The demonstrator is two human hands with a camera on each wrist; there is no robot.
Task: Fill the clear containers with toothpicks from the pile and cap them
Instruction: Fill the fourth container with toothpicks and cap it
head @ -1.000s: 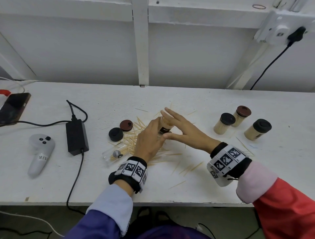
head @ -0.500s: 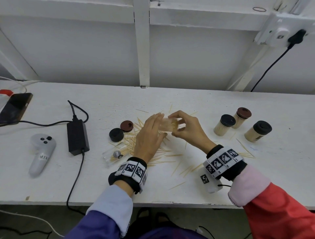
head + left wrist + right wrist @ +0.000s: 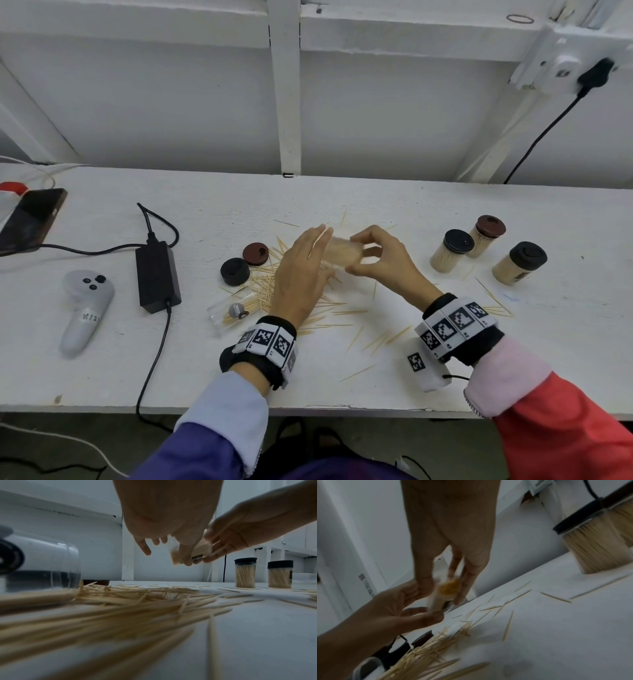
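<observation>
My right hand (image 3: pixel 373 260) grips a clear container (image 3: pixel 340 251) packed with toothpicks, uncapped and tipped on its side above the toothpick pile (image 3: pixel 270 291). The container is blurred. My left hand (image 3: pixel 308 260) has straight fingers against the container's left end; in the left wrist view its thumb (image 3: pixel 185 555) lies across the container (image 3: pixel 197 550). An empty clear container (image 3: pixel 227 313) lies on its side at the pile's left edge. A black cap (image 3: pixel 235 271) and a brown cap (image 3: pixel 255 254) sit loose beside it. Three filled, capped containers (image 3: pixel 452 250) stand at the right.
A black power adapter (image 3: pixel 157 270) with its cable, a grey controller (image 3: pixel 85 308) and a phone (image 3: pixel 32 219) lie on the left of the white table (image 3: pixel 342 387). Stray toothpicks (image 3: pixel 383 339) are scattered near the front. A white wall rises behind, with a plugged socket (image 3: pixel 596 73).
The container stood upright between both hands a second ago. My right hand has tipped it sideways and lifted it slightly; my left hand went from gripping it to flat fingers against its end.
</observation>
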